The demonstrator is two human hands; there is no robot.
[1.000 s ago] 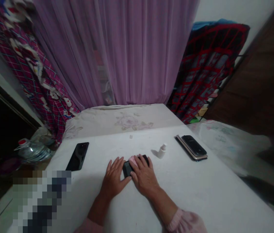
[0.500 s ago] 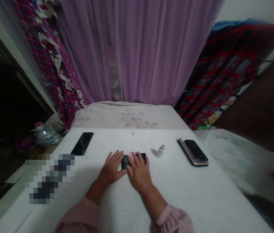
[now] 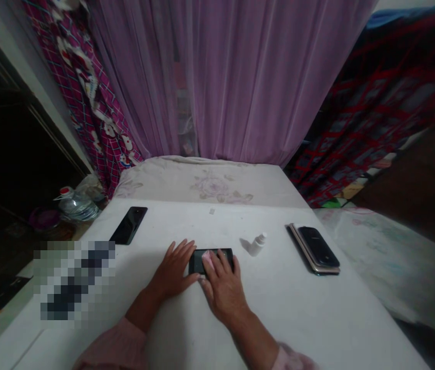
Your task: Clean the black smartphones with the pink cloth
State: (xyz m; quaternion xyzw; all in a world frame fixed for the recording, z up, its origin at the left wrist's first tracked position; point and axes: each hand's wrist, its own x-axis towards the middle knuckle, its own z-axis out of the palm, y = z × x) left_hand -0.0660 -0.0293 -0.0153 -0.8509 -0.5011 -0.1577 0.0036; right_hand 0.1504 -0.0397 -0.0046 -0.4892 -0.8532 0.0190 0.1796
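Note:
A black smartphone [image 3: 197,263] lies crosswise on the white tabletop in front of me. My left hand [image 3: 173,268] steadies its left end, fingertips at the far corner and thumb at the near one. Under the fingers of my right hand [image 3: 223,282], a small pink cloth [image 3: 208,261] is pressed against the phone's screen. Part of the phone's right half is hidden by those fingers. Just right of the phone stands a small white bottle [image 3: 258,244] with a white cap.
Another dark phone [image 3: 129,226] lies at the left, near a blurred-out patch [image 3: 76,280]. Stacked phones [image 3: 317,249] sit at the right. Behind the white table [image 3: 298,318] are a flowered cloth [image 3: 211,185] and purple curtains [image 3: 240,82]. A large clear bottle [image 3: 76,204] stands beyond the left edge.
My right hand has shifted slightly toward me on the phone, cloth still under its fingers, and more of the phone shows. The left hand keeps its place at the phone's end. The view has shifted slightly.

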